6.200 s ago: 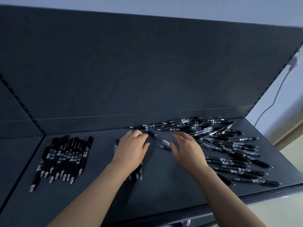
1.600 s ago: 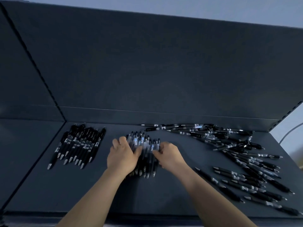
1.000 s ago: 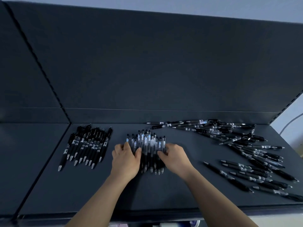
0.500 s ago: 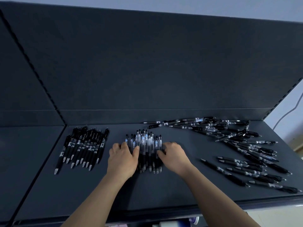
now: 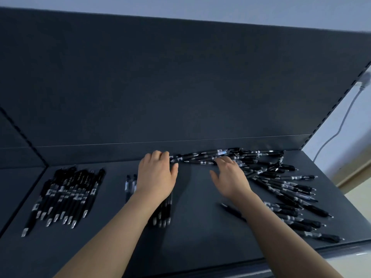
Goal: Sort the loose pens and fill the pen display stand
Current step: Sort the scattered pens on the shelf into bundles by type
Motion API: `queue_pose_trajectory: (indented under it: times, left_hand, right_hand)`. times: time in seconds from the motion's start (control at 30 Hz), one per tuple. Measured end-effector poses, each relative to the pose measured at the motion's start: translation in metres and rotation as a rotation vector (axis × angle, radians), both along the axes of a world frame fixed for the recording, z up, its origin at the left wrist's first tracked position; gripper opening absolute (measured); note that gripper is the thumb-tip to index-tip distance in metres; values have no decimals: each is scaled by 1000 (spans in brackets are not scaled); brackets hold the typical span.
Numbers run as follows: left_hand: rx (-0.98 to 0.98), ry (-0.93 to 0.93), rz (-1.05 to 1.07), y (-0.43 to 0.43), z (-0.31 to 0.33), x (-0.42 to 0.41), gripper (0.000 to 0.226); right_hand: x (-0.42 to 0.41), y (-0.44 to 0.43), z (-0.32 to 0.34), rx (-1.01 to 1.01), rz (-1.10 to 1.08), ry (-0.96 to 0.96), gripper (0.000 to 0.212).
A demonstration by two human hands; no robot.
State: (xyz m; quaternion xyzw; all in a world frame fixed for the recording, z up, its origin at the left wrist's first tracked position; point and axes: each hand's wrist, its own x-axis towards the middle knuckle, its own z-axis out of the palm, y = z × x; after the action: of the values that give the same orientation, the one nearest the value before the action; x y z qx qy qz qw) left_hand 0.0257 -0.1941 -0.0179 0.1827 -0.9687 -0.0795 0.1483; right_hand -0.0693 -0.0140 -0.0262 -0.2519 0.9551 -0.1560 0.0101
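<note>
Three groups of black pens lie on a dark shelf (image 5: pixel 196 227). A tidy row of pens (image 5: pixel 66 197) sits at the left. A second aligned row (image 5: pixel 162 213) lies in the middle, mostly hidden under my left forearm. A loose pile (image 5: pixel 281 183) spreads over the right side up to the back wall. My left hand (image 5: pixel 156 175) reaches over the middle row, fingers touching the pile's left end near the back. My right hand (image 5: pixel 230 177) rests with spread fingers on the pile's near-left edge. Neither hand visibly grips a pen.
The shelf's upright back panel (image 5: pixel 180 87) rises just behind the pens. A single pen (image 5: pixel 232 211) lies apart beside my right forearm. A white cable (image 5: pixel 339 125) hangs on the wall at the right. The shelf's front edge (image 5: pixel 341 247) runs near my elbows.
Both hands left the middle row, which they were squeezing together, and moved back and to the right onto the loose pile. The view shifted to the right.
</note>
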Motion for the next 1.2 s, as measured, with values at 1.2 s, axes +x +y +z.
queue_pose_trajectory:
  times: [1.2]
  left_hand:
    - [407, -370, -316, 43, -29, -98, 17]
  right_hand:
    - [-124, 97, 8, -831, -300, -392, 25]
